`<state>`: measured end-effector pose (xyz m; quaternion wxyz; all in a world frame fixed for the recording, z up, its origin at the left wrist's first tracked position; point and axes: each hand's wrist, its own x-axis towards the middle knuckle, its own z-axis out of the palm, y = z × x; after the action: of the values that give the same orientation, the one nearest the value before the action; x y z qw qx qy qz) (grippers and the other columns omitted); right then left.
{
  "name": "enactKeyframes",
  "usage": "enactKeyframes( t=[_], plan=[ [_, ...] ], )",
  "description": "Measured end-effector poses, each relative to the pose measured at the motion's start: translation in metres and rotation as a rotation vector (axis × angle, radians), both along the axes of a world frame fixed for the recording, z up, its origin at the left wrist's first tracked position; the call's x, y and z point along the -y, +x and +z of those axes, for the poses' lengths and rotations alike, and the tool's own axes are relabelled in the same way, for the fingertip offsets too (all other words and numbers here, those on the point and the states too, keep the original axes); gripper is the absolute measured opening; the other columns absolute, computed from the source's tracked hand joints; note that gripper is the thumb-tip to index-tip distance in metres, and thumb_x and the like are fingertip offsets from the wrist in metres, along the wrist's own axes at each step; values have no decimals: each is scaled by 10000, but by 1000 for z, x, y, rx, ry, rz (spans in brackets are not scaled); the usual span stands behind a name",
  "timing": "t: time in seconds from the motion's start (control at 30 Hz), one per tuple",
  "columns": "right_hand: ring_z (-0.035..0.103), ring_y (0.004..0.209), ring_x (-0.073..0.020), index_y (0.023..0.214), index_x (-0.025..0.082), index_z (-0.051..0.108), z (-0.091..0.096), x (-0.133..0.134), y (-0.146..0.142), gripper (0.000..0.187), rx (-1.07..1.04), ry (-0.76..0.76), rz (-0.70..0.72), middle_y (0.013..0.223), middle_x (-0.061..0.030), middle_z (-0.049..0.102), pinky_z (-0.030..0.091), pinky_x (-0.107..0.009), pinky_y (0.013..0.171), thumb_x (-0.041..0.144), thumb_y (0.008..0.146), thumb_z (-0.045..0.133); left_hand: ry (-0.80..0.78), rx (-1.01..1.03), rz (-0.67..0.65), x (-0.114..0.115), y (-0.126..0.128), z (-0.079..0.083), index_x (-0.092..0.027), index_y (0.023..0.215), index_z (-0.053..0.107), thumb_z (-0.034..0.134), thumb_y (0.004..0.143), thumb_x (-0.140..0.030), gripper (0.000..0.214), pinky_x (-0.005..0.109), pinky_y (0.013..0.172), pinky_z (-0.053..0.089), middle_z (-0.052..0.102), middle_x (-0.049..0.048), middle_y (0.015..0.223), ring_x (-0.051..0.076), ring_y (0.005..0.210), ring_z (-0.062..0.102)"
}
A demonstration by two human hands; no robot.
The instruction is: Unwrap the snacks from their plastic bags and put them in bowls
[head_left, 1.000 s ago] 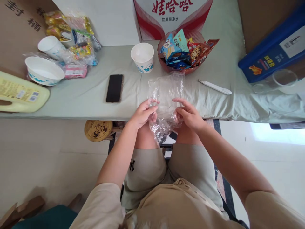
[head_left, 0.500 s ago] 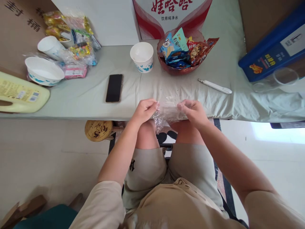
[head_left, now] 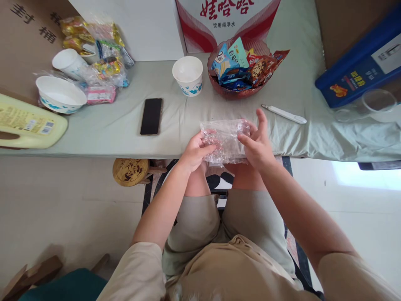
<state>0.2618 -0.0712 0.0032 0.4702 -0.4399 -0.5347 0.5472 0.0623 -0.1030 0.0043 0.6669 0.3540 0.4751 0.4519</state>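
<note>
A crumpled clear plastic bag (head_left: pixel 224 141), folded into a small wad, is held between both hands at the near edge of the table (head_left: pixel 103 140). My left hand (head_left: pixel 196 152) grips its left end with curled fingers. My right hand (head_left: pixel 257 144) presses on its right end, thumb on the front and fingers partly stretched behind it. Both hands are above my knees.
On the table lie a black phone (head_left: pixel 151 116), a white paper cup (head_left: pixel 188 75), a red basket of snack packets (head_left: pixel 242 67) and a white pen-like tool (head_left: pixel 284 113). At the left are a white bowl (head_left: pixel 61 93), another cup, wrapped sweets and a yellow bottle (head_left: pixel 28 127). A blue box (head_left: pixel 360 69) and a clear glass jar stand at the right.
The bag hung open and long between my hands a second ago. It has been gathered and folded into a compact wad, and my hands have risen slightly toward the table edge.
</note>
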Motion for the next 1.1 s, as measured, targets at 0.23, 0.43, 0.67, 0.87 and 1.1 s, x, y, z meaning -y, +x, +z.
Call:
enactKeyframes(
  t=[0.23,0.43,0.67,0.87,1.1],
  plan=[
    [648,800,-192,838,206,639,10,3,4,321,83,-143,280,814,-31,691,527,-352,754,515,798,715,3,24,-15,-2,-7,10,-208,1080,588,846,665,-332,504,254,691,544,748,30,891,163,800,720],
    [537,478,-124,892,233,537,10,5,7,356,116,-232,286,613,32,625,414,-269,455,520,799,726,-61,-246,-34,-3,-16,6,-223,1027,595,730,798,-346,293,203,480,461,635,-52,633,109,497,627],
    [455,452,-124,897,261,613,4,10,8,302,-130,-264,217,556,56,510,382,-281,446,527,773,685,-47,-60,32,-1,-24,10,-224,937,608,742,714,-342,286,199,473,465,621,-61,620,110,508,625],
    [546,625,-170,714,233,587,6,10,14,403,-12,-197,250,692,-27,598,457,-330,593,625,804,612,-10,-24,-57,1,-25,10,-176,718,598,708,739,-422,271,214,500,463,602,-5,662,95,548,566],
    [529,630,-145,1101,290,493,-2,8,9,454,48,-165,3,748,45,559,430,-294,589,338,722,739,129,-304,113,-5,-23,-2,-234,1063,564,752,680,-180,430,252,773,528,672,-10,941,103,768,664]
  ],
)
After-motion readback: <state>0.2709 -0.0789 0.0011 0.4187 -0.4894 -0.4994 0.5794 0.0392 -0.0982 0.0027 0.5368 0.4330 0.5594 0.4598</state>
